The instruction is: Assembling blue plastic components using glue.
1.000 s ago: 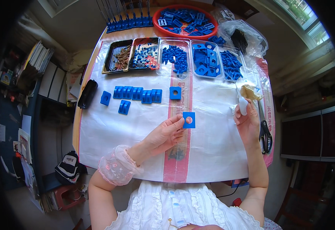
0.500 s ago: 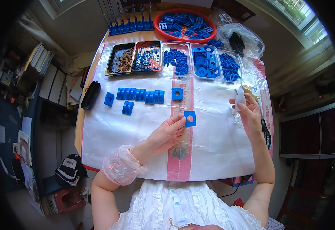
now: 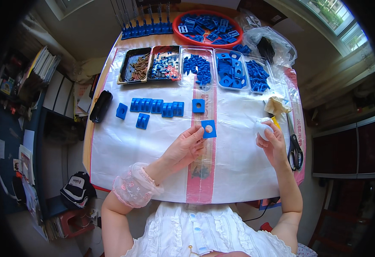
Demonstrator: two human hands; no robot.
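My left hand [image 3: 186, 146] pinches a small blue square plate with a round hole [image 3: 208, 128] above the middle of the white-covered table [image 3: 123, 145]. My right hand [image 3: 272, 139] is at the right side of the table, its fingers closed around a small white object [image 3: 263, 127]. A second blue square plate with a hole [image 3: 198, 106] lies flat just beyond the held one. A row of blue ribbed blocks [image 3: 156, 106] lies to its left, with two more blue pieces [image 3: 142, 121] near them.
Along the far edge stand trays of brown screws [image 3: 136, 68], mixed small hardware [image 3: 165, 66] and blue parts [image 3: 229, 73], and a red bowl of blue parts [image 3: 208, 26]. Scissors [image 3: 294, 147] lie by the right edge, a black case [image 3: 100, 106] at the left, plastic bags at the far right.
My right hand has dropped from near the yellowish cloth toward me with the white object. My left hand keeps the blue plate, nearly still.
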